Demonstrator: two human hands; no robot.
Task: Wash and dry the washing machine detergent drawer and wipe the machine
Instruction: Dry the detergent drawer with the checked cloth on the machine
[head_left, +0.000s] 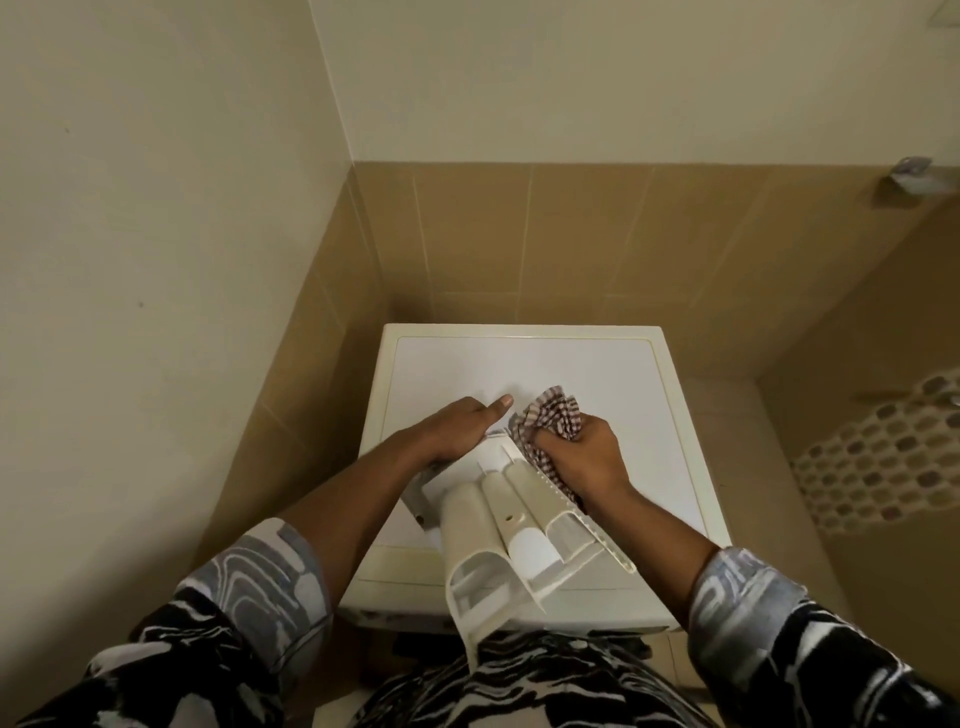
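A cream detergent drawer (498, 535) lies upside down over the front of the white washing machine top (545, 364), its near end sticking out past the front edge toward me. My left hand (457, 423) grips the drawer's far end, thumb stretched out flat. My right hand (587, 452) is closed on a bunched red-and-white checked cloth (548, 413), pressed against the drawer's far right side.
The machine stands in a corner with brown tiled walls behind and to the left. A metal fitting (917, 179) is mounted on the wall at upper right. A patterned mat or curtain (883, 457) lies to the right on the floor side.
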